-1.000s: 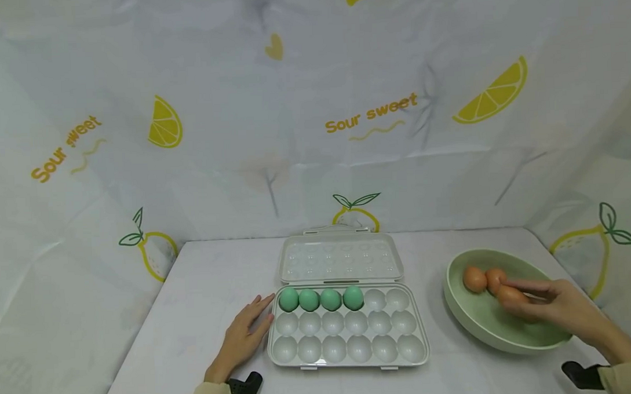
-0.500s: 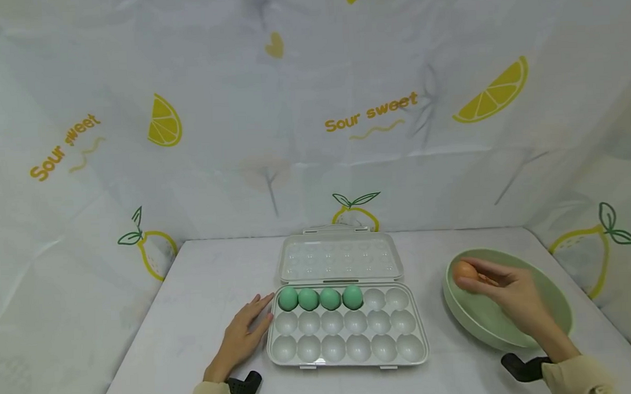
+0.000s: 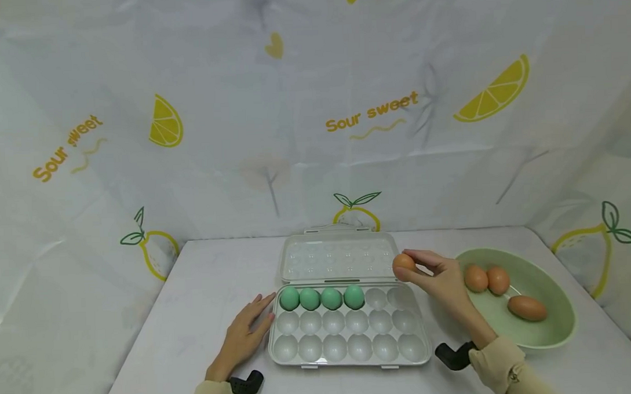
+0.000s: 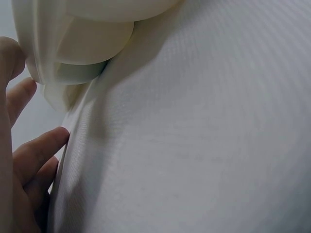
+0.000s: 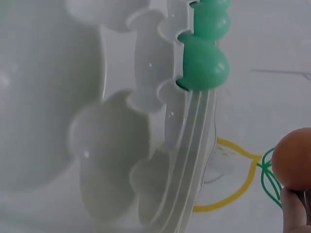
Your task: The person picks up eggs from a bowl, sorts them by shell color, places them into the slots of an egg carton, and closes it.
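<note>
Between thumb and fingers my right hand pinches a brown egg, held above the back right corner of the egg box. Several green eggs fill the left part of the box's back row; the other visible cups hold nothing. In the right wrist view the brown egg shows at the right edge, apart from the tray and its green eggs. My left hand rests on the table with relaxed fingers touching the box's left side; the left wrist view shows its fingers beside the box wall.
A pale green bowl stands at the right with two brown eggs together at its left and another brown egg lying nearer its middle. The box's clear lid lies folded back behind. A printed curtain closes off the table's back.
My right hand has gripped a brown egg in the bowl, lifted it out and carried it left over the egg box. The left hand has stayed in place.
</note>
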`<control>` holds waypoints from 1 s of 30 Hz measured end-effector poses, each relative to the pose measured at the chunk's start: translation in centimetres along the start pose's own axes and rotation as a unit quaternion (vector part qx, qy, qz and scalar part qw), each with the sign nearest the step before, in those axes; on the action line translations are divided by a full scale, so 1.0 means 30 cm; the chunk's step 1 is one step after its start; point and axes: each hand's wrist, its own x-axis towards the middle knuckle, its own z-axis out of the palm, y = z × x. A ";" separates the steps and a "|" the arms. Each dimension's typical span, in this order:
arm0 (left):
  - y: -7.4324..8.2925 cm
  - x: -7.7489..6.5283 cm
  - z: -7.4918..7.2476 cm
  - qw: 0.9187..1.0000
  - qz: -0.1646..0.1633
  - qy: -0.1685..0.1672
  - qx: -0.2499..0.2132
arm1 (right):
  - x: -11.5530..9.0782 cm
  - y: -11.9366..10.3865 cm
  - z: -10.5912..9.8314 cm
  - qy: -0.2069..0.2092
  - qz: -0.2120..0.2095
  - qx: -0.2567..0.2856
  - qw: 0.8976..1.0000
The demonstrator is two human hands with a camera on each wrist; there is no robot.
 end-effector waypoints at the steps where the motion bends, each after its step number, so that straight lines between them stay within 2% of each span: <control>1: 0.001 0.000 0.000 1.000 0.000 0.000 -0.001 | 0.004 0.001 0.026 -0.004 0.000 -0.002 1.000; 9: 0.005 -0.001 0.002 1.000 0.001 0.000 0.004 | -0.001 -0.011 0.237 -0.038 0.028 0.023 0.999; 15: 0.009 0.001 -0.005 1.000 0.003 -0.001 0.003 | -0.014 -0.062 0.386 -0.067 0.019 0.097 0.993; 20: 0.014 0.003 -0.009 1.000 0.001 -0.005 0.000 | -0.041 -0.095 0.499 -0.093 -0.006 0.131 0.987; 25: 0.012 0.005 -0.008 1.000 -0.005 -0.012 -0.007 | -0.083 -0.092 0.600 -0.099 -0.008 0.139 0.985; 30: 0.008 0.005 -0.007 1.000 -0.003 -0.013 -0.008 | -0.124 -0.058 0.661 -0.098 0.005 0.122 0.988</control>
